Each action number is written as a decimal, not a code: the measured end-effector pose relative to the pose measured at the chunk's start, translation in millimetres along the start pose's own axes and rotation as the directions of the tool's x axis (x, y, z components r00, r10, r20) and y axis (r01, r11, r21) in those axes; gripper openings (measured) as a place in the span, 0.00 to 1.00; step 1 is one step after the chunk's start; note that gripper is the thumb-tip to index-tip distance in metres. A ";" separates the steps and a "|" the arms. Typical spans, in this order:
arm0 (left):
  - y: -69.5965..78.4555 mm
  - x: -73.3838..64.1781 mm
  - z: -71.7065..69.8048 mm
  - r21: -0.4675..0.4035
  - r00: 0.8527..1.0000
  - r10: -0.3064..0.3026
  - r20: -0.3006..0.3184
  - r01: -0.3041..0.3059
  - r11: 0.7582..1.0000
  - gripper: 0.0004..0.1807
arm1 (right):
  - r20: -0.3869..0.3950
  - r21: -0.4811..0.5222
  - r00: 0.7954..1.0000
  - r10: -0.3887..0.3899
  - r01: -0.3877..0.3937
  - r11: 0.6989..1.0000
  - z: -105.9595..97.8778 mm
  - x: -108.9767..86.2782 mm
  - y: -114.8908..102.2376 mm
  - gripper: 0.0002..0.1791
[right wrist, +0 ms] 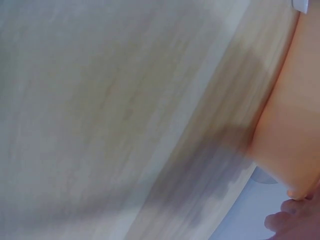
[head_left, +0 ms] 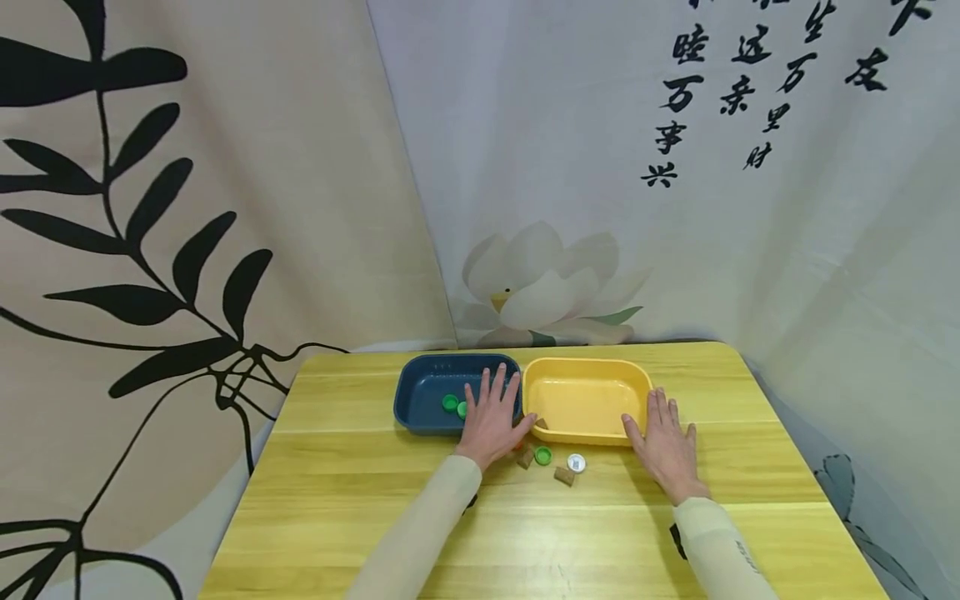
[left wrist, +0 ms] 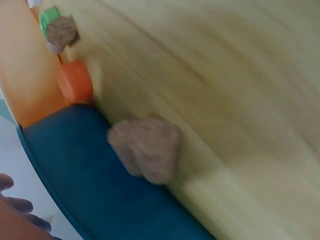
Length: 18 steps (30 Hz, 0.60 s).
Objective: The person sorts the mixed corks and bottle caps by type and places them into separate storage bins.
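Note:
My left hand [head_left: 491, 425], fingers straight and spread, reaches over the right part of a dark blue tray [head_left: 408, 421]. Two green bottle caps [head_left: 450, 403] lie in that tray, one partly behind the fingers. Beside it sits a yellow tray [head_left: 588, 396]; my right hand [head_left: 667, 446] is at its front right corner, fingers extended and thumb at the rim. In front of the trays lie a green cap [head_left: 543, 455], a white cap [head_left: 576, 463] and brown cork-like pieces [head_left: 564, 476]. The left wrist view shows an orange cap [left wrist: 75, 82] and brown pieces [left wrist: 150, 147] beside the blue tray.
Both trays stand near the back edge of a light wooden table [head_left: 337, 517]. Behind it hangs a pale curtain [head_left: 315, 167] printed with dark leaves, a flower and writing.

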<state>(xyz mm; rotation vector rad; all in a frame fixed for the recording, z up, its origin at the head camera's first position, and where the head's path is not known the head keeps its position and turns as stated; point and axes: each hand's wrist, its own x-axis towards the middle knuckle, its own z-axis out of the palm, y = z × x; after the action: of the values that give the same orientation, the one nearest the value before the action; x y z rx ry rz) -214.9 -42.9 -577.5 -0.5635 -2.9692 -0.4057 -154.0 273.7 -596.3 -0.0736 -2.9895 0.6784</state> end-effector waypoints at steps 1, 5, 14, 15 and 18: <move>-3.9 -3.5 -0.3 0.005 1.000 0.002 -0.006 -0.002 1.000 0.46 | -0.005 0.001 1.000 0.001 -0.001 1.000 0.6 0.1 0.3 0.50; -18.4 -18.6 -3.2 0.034 1.000 0.012 -0.022 -0.011 0.999 0.45 | -0.007 -0.007 1.000 0.001 -0.001 1.000 2.7 -0.2 1.7 0.49; -53.2 -58.8 -19.2 0.031 0.998 -0.002 -0.063 0.004 1.000 0.45 | -0.021 0.045 1.000 0.002 -0.001 0.999 -1.4 -4.9 -0.6 0.49; -56.6 -62.8 -20.8 0.029 0.997 -0.009 -0.071 0.011 1.000 0.45 | -0.037 0.050 0.999 -0.003 0.005 0.999 -1.8 -6.0 -2.0 0.48; -63.6 -73.2 -23.9 0.008 0.995 -0.021 -0.095 0.022 1.000 0.45 | -0.096 0.047 0.994 -0.052 0.057 0.997 -1.1 -12.1 -10.1 0.47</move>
<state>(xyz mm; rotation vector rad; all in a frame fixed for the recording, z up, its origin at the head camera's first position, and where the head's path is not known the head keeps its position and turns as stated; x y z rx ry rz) -169.6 -131.9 -580.0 -0.4969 -2.8868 -0.4086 -142.2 264.3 -591.7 -0.0202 -2.8708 0.7215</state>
